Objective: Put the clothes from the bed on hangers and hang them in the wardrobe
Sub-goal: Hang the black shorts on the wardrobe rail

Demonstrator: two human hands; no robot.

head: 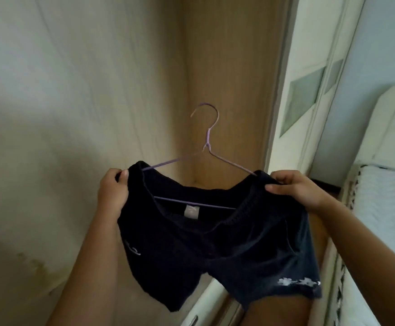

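Dark navy shorts point(220, 250) hang on a thin purple wire hanger point(207, 147), whose ends sit inside the waistband. My left hand point(113, 189) pinches the waistband's left end over the hanger tip. My right hand point(295, 188) grips the right end the same way. The hanger's hook points up, free in the air, in front of the wardrobe's inner wooden corner point(227, 90). No rail is visible.
The wardrobe's pale back panel point(74, 114) fills the left. A white wardrobe door point(309, 90) with glass panes stands to the right. The bed point(389, 208) with its white cover and padded headboard lies at far right.
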